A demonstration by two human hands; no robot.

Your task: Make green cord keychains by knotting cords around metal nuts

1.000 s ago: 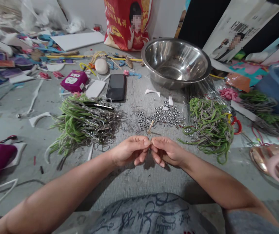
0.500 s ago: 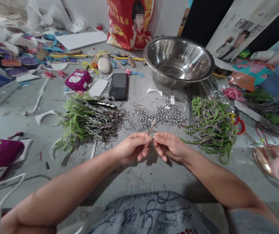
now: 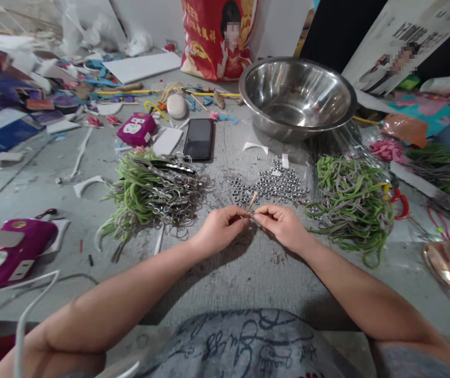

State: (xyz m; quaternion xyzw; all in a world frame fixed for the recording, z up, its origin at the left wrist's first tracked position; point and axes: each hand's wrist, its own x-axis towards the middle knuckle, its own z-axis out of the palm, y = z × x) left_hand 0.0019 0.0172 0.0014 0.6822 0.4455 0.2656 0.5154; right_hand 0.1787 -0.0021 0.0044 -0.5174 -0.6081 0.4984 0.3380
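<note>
Small metal rings (image 3: 286, 185) lie spread on the table (image 3: 225, 283) just beyond my fingertips, where my left hand (image 3: 221, 228) and right hand (image 3: 282, 226) nearly meet, thumbs and forefingers narrowed; I cannot tell what, if anything, sits between them. A pale strip (image 3: 253, 199) shows just past my fingers. Left of the rings is a green and grey cord bundle (image 3: 130, 184), right of them a looser cord heap (image 3: 351, 205); farther off, a phone (image 3: 199, 139) and a steel basin (image 3: 298, 100).

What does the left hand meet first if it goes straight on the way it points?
Likely the right hand, almost tip to tip with the left hand; whether they touch is unclear.
</note>
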